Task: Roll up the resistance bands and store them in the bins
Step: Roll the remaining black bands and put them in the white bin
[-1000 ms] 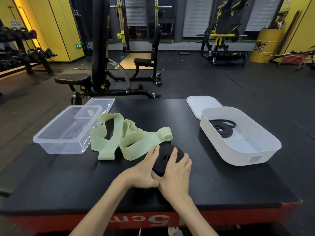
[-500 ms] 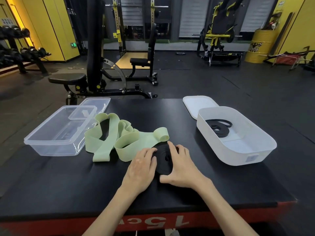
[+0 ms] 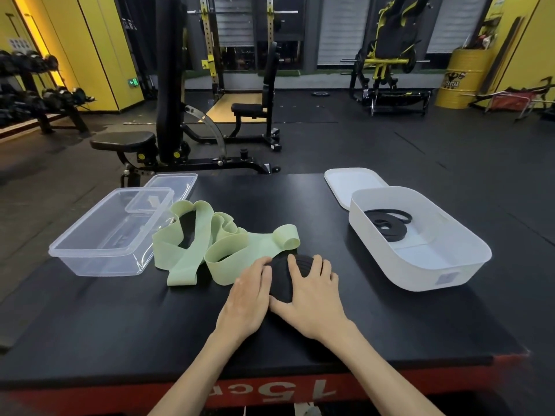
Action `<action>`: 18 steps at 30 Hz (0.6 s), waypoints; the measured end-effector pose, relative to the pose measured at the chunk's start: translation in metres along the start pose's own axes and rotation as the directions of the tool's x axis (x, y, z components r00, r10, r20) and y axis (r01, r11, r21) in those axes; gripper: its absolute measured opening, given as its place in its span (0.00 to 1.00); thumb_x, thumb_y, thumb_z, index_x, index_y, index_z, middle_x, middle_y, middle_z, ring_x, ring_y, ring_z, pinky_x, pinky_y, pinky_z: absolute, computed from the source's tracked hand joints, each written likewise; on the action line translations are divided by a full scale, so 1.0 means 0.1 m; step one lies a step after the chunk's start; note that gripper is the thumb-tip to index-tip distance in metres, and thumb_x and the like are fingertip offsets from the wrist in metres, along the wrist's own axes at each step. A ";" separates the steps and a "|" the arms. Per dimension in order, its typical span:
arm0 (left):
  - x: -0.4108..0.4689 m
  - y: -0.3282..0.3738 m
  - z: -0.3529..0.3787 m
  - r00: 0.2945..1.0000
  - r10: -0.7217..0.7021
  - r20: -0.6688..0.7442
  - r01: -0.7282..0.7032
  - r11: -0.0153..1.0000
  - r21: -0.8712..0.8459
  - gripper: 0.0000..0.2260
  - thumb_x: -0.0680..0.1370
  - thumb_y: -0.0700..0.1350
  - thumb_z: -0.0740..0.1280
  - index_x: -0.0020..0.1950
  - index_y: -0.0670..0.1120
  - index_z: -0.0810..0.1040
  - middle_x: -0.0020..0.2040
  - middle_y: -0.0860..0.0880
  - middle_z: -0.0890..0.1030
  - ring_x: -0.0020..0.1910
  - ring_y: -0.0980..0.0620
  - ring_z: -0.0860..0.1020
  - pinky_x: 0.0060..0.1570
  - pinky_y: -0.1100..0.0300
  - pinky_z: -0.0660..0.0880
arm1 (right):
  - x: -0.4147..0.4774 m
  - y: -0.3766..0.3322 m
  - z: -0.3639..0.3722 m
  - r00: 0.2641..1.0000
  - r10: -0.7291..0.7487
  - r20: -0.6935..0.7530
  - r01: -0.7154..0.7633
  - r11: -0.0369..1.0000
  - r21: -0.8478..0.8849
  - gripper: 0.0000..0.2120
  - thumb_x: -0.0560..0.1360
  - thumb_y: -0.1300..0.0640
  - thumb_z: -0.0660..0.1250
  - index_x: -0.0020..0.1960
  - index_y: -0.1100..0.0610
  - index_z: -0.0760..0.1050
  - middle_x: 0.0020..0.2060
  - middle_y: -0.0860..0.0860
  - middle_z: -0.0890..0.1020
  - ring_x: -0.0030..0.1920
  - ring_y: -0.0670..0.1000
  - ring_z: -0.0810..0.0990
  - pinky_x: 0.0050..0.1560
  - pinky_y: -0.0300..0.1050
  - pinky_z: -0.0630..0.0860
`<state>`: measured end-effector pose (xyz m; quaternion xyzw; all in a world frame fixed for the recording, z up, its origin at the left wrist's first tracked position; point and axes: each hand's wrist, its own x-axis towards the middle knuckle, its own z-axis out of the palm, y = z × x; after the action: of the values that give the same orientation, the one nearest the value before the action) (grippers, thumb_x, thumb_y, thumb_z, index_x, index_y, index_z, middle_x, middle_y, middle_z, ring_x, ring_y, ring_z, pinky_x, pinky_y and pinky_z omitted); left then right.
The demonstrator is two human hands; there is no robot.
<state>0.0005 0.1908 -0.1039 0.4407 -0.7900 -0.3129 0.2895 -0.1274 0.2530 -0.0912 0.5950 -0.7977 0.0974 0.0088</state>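
A rolled black resistance band (image 3: 280, 279) lies on the black platform (image 3: 120, 325), gripped from both sides. My left hand (image 3: 247, 298) cups its left side and my right hand (image 3: 312, 292) covers its right side and top. Just behind it a wide pale green band (image 3: 207, 244) lies loose and unrolled in folds. A white bin (image 3: 420, 265) at the right holds a coiled thin black band (image 3: 387, 223). A clear plastic bin (image 3: 108, 232) stands at the left with nothing visible in it.
A white lid (image 3: 351, 183) lies behind the white bin and a clear lid (image 3: 171, 183) behind the clear bin. The platform's red front edge (image 3: 270, 394) is close to me. Weight benches, racks and a yellow drum stand on the gym floor beyond.
Both hands have shifted around the black roll, the right hand moving from below it to over its right side. The roll stays in about the same spot on the platform.
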 end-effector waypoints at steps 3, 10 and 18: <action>-0.01 0.01 0.02 0.999 0.043 -0.010 -0.042 0.997 0.066 0.15 0.84 0.51 0.52 0.67 0.52 0.70 0.62 0.56 0.75 0.62 0.58 0.71 0.60 0.66 0.64 | -0.01 -0.02 0.01 0.999 0.021 -0.029 -0.020 1.000 0.009 0.46 0.66 0.24 0.44 0.76 0.51 0.54 0.67 0.62 0.63 0.63 0.62 0.61 0.58 0.56 0.63; 0.00 -0.01 -0.01 0.952 0.275 -0.132 -0.229 0.930 0.286 0.21 0.80 0.52 0.49 0.60 0.44 0.76 0.56 0.50 0.79 0.56 0.51 0.76 0.58 0.53 0.74 | -0.01 0.01 -0.06 1.000 -0.020 -0.021 0.021 0.998 0.065 0.46 0.66 0.25 0.46 0.76 0.51 0.55 0.66 0.61 0.63 0.62 0.60 0.61 0.60 0.53 0.64; 0.17 0.14 -0.05 0.914 0.365 -0.177 -0.286 0.889 0.357 0.17 0.79 0.46 0.54 0.59 0.42 0.77 0.56 0.48 0.79 0.54 0.48 0.76 0.57 0.53 0.74 | 0.04 0.30 -0.36 0.995 -0.014 -0.100 0.019 0.998 0.052 0.46 0.64 0.26 0.49 0.76 0.50 0.56 0.65 0.59 0.63 0.61 0.58 0.62 0.62 0.49 0.64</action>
<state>-0.0100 0.1804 -0.0871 0.3771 -0.8525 -0.0703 0.3550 -0.1607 0.2631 -0.0597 0.5962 -0.7884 0.1478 0.0338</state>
